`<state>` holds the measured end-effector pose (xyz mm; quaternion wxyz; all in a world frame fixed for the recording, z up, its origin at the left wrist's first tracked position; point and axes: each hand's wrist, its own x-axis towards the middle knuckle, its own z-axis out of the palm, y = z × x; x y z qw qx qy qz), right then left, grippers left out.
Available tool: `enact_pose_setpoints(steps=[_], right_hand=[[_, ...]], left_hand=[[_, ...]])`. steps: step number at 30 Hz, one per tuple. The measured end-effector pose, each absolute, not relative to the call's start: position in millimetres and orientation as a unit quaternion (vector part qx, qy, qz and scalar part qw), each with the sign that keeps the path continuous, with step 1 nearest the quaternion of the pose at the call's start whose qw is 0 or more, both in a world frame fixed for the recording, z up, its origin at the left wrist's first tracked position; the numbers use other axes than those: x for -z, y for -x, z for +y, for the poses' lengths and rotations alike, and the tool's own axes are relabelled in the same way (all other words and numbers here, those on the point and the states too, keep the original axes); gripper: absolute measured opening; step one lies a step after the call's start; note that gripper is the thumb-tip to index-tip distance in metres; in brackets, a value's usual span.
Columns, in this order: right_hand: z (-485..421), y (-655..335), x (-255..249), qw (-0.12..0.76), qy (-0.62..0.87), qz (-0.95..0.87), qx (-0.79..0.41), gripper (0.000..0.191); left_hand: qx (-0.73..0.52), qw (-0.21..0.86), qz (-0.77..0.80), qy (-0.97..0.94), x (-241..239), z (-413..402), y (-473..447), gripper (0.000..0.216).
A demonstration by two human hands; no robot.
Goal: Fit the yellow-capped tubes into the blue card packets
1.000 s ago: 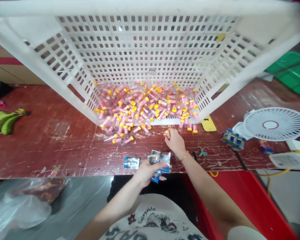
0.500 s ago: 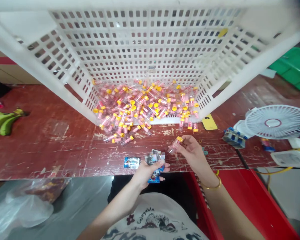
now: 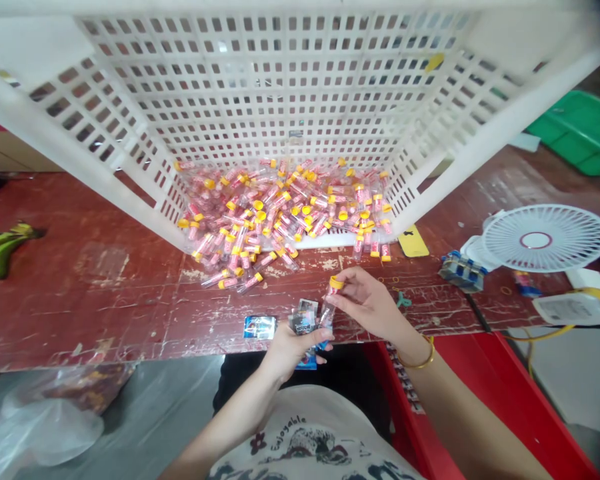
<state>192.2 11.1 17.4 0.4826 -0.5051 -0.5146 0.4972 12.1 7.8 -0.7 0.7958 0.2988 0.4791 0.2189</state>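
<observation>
My left hand [image 3: 293, 347] is closed on several small blue and silver printed packets [image 3: 303, 320], held at the table's front edge. Its thumb also presses the lower end of a clear plastic tube [image 3: 326, 312]. My right hand [image 3: 367, 300] pinches the tube's top, at the yellow cap [image 3: 336, 283]. Whether the cap sits tight on the tube, I cannot tell. A single blue and silver packet [image 3: 259, 327] lies flat on the table, left of my left hand. Beyond my hands is a heap of yellow-capped tubes with pink inside [image 3: 250, 230], spilling out of a white crate.
The white plastic crate [image 3: 275, 87] lies on its side on the red table [image 3: 105, 287]. Bananas [image 3: 3, 253] are at the left. A yellow phone-like object [image 3: 413, 241], a bundle of blue packs [image 3: 463, 272], a white fan [image 3: 545, 240] and a green bin [image 3: 587, 133] stand right.
My right hand has moved left and brought the tube to my left hand, turning it more upright. My left thumb now touches its lower end. The view has shifted slightly.
</observation>
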Motion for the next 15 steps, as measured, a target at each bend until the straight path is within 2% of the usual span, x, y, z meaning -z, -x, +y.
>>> enact_pose_setpoints(steps=[4,8,12,15], right_hand=[[8.6,-195.0,-9.1,0.514,0.532,-0.469,-0.482,0.026],[8.3,-196.3,-10.4,0.494,0.525,-0.483,-0.497,0.025],[14.3,-199.2,-12.1,0.484,0.539,-0.413,-0.552,0.03],[15.2,-200.1,-12.3,0.473,0.56,-0.403,-0.549,0.032]], left_hand=[[-0.21,0.801,0.476,-0.297,0.8,9.9,-12.8,0.036],[-0.203,0.799,0.475,-0.308,2.8,10.0,-14.2,0.038],[-0.187,0.807,0.465,-0.313,4.0,9.3,-15.1,0.042],[-0.18,0.799,0.473,-0.324,4.3,9.3,-14.8,0.042]])
